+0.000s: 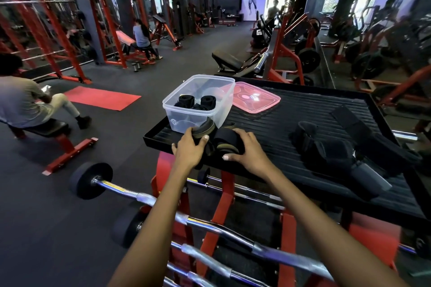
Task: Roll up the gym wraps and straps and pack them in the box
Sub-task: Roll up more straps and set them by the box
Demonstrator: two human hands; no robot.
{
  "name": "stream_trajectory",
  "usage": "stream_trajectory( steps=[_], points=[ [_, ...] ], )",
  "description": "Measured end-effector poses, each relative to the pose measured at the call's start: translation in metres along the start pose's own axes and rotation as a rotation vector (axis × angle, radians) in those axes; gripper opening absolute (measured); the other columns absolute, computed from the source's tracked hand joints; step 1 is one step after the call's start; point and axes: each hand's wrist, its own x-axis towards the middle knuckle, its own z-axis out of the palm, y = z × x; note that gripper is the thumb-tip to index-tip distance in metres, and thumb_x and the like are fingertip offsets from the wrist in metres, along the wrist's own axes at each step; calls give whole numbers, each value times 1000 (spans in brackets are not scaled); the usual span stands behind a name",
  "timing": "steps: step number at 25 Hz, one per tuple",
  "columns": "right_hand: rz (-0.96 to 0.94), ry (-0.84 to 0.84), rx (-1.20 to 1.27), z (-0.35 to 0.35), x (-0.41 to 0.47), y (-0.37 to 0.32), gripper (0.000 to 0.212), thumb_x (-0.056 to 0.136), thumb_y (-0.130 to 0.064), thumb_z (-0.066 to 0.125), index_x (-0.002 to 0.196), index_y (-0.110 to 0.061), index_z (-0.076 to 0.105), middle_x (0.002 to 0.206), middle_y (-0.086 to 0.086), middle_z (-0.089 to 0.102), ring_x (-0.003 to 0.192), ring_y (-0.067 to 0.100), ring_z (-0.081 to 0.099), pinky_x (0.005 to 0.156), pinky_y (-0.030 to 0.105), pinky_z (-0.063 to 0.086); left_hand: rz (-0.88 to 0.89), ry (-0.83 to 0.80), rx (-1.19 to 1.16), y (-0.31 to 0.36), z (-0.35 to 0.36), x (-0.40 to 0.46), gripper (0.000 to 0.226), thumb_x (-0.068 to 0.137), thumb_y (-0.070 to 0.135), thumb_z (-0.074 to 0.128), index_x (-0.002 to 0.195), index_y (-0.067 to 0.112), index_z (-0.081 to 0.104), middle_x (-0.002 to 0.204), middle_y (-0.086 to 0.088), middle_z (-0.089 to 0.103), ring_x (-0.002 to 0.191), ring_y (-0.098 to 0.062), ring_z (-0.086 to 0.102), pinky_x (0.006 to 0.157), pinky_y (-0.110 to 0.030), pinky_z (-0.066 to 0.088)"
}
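A clear plastic box [219,100] stands at the left end of a black ribbed tray [279,123], with several rolled black wraps [207,101] inside. Just in front of the box, my left hand [190,149] grips an olive and black strap roll [205,129]. My right hand [245,147] holds a rolled black wrap [225,138] with olive edging beside it. Loose unrolled black wraps and straps [326,149] lie in a pile on the tray's right side.
A pink lid [254,100] lies on the tray behind the box. Chrome barbells [210,223] sit on a red rack below the tray. People sit on benches at left. Gym machines stand behind.
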Motion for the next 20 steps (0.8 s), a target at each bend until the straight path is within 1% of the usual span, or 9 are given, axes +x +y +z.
stream_trajectory(
  steps=[2, 5, 7, 9, 10, 12, 15, 17, 20],
  points=[
    [27, -11, 32, -5, 1, 3, 65, 78, -30, 74, 135, -22, 43, 121, -1, 44, 113, 6, 41, 94, 13, 28, -34, -5, -17, -3, 4, -2, 50, 91, 48, 49, 134, 24, 40, 138, -5, 51, 132, -31, 40, 112, -60, 15],
    [97, 42, 105, 2, 1, 13, 54, 86, -39, 61, 134, -21, 44, 130, 5, 53, 122, 18, 50, 105, 35, 39, -64, -28, -149, -10, 12, -2, 71, 88, 53, 48, 146, 20, 23, 147, -12, 39, 137, -35, 32, 112, -58, 21],
    [178, 105, 216, 5, 5, 7, 52, 84, -37, 65, 130, -19, 48, 126, 8, 57, 117, 22, 55, 102, 40, 44, -93, -15, -174, -10, 19, -2, 72, 91, 48, 47, 148, 18, 16, 146, -18, 38, 136, -38, 33, 111, -57, 24],
    [184, 188, 195, 11, 8, -5, 54, 78, -35, 73, 122, -14, 51, 120, 9, 55, 111, 20, 54, 97, 30, 42, -129, -12, -165, -8, 20, -1, 67, 93, 46, 44, 148, 19, 16, 144, -19, 41, 134, -38, 36, 110, -58, 24],
    [132, 198, 109, 16, 8, -11, 57, 75, -34, 76, 121, -13, 52, 118, 10, 50, 109, 20, 49, 96, 27, 38, -139, -4, -142, -8, 19, -1, 66, 93, 46, 43, 147, 18, 18, 144, -19, 42, 134, -37, 36, 111, -58, 23],
    [37, 146, -28, 28, 5, -18, 60, 76, -37, 74, 125, -15, 49, 119, 10, 42, 111, 24, 44, 97, 27, 34, -141, 32, -70, -9, 17, -2, 62, 95, 43, 41, 146, 12, 23, 146, -17, 38, 139, -33, 27, 113, -58, 16],
    [55, 45, 59, 26, 2, -17, 62, 83, -35, 68, 134, -16, 40, 128, 8, 35, 121, 21, 44, 97, 18, 29, -111, 45, -6, -15, 15, -1, 61, 97, 40, 38, 145, 5, 25, 151, -16, 30, 143, -30, 15, 115, -57, 11],
    [64, 43, 89, 18, 1, -14, 63, 84, -32, 67, 137, -17, 38, 133, 8, 34, 126, 18, 41, 96, 12, 25, -114, 38, -52, -16, 15, 1, 61, 96, 39, 40, 144, 5, 26, 148, -18, 34, 142, -32, 20, 113, -59, 14],
    [73, 93, 108, 16, -6, -16, 66, 87, -33, 64, 142, -15, 33, 139, 6, 30, 125, 9, 36, 96, 11, 23, -114, 97, -96, -13, 17, -4, 62, 95, 38, 43, 145, 5, 25, 148, -17, 35, 140, -34, 25, 113, -59, 16]
  ],
)
